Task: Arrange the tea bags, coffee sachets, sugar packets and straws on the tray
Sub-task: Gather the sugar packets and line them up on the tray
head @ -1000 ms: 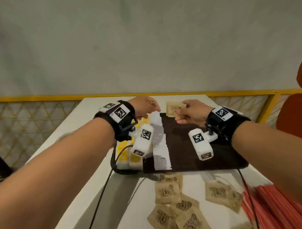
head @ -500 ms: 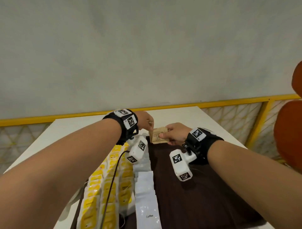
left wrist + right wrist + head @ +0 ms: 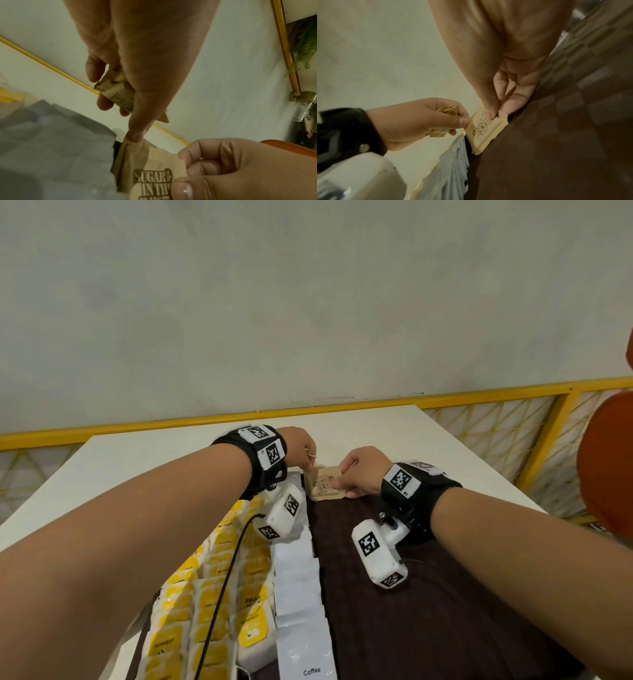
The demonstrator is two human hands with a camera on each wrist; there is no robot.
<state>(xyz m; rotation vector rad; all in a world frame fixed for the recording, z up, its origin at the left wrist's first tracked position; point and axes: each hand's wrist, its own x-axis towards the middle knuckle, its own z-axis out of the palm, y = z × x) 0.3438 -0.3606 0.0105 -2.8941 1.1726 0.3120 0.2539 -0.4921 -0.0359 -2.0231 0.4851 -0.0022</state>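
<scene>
My right hand point(image 3: 359, 474) has its fingers curled, thumb and forefinger pinching the right edge of a brown paper sugar packet point(image 3: 323, 483) printed with dark lettering. That packet lies at the far end of the dark brown rectangular tray point(image 3: 428, 611), just beside the row of white coffee sachets point(image 3: 301, 594). My left hand point(image 3: 299, 448) is closed round a small stack of brown paper sugar packets point(image 3: 116, 92), the fingers wrapped under them, while its thumb tip point(image 3: 136, 134) presses down on the far left corner of the packet on the tray. The packet looks slightly crumpled along its left side and reads "SUGAR IN THE" in the left wrist view. Left of the sachets, yellow-and-white tea bags point(image 3: 212, 611) lie in overlapping rows. The tray sits on a white table point(image 3: 445, 446).
</scene>
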